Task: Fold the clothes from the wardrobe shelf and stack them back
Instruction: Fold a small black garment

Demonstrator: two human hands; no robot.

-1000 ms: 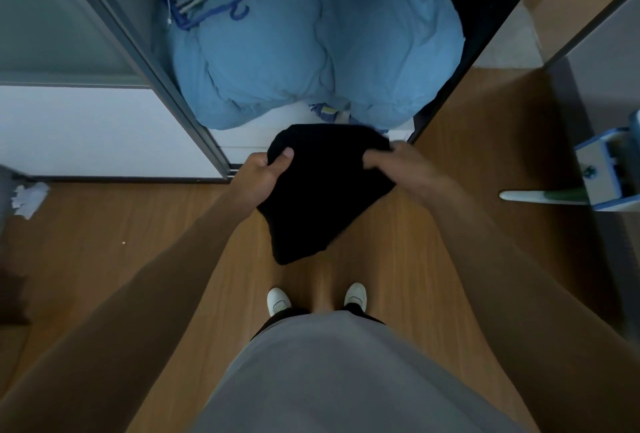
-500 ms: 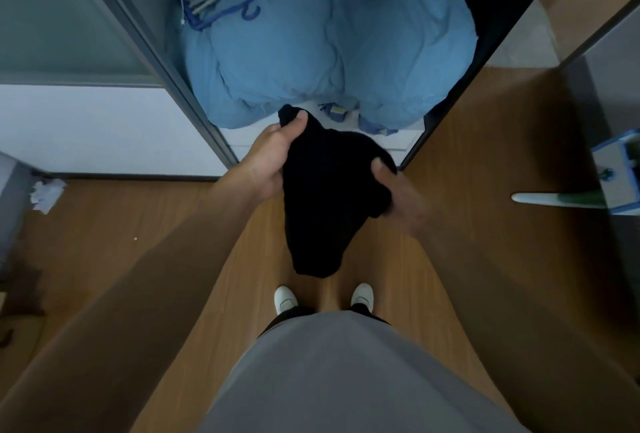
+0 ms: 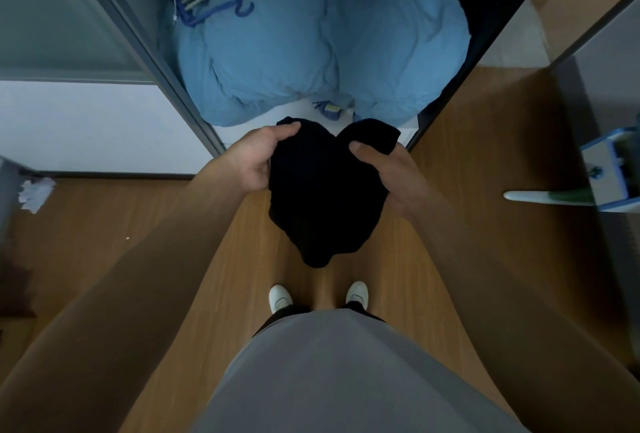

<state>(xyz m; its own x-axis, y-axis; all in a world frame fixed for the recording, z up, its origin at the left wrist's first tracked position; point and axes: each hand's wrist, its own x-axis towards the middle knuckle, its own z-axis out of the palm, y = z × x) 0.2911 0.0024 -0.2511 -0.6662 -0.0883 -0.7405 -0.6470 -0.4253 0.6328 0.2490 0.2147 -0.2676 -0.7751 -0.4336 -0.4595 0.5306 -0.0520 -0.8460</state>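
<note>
Head view: left hand (image 3: 254,159) and right hand (image 3: 389,171) grip the black garment (image 3: 322,200) with curled fingers (image 3: 287,128); I judge folding midway, stacking not yet done.

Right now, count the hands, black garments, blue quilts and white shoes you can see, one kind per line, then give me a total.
Hands: 2, left hand and right hand, both gripping the garment
Black garment: 1
Blue quilt: 1
White shoes: 2, left shoe, right shoe
Total: 6
</note>
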